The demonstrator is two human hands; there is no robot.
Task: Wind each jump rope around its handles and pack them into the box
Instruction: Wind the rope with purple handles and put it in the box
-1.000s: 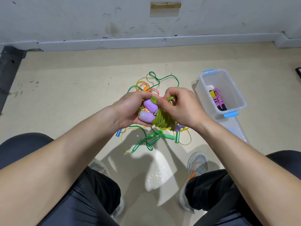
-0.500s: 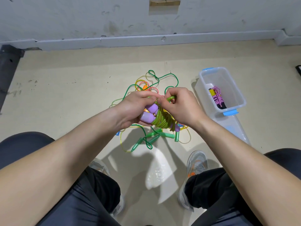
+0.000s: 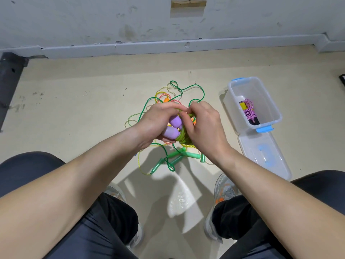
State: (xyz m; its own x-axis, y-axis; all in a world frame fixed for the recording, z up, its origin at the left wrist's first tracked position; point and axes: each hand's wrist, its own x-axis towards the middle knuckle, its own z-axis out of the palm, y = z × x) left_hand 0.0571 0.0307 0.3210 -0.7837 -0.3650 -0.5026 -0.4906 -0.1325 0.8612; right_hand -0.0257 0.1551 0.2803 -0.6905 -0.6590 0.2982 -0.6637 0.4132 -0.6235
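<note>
The left grip (image 3: 160, 122) holds two purple handles (image 3: 172, 127) side by side, lime-green rope (image 3: 183, 137) coiled around them, while the right grip (image 3: 203, 124) pinches that rope at the handles' far end. Below the hands a tangle of loose jump ropes (image 3: 192, 155) lies on the floor (image 3: 74, 109). To the right stands an open clear box (image 3: 276, 113) holding one wound pink rope (image 3: 249, 114), its lid (image 3: 265, 154) just beside it.

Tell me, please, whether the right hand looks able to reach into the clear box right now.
Probably yes: the clear box stands open on that side, its lid flat on the floor, with nothing between. The right hand is busy gripping the green rope, though.
</note>
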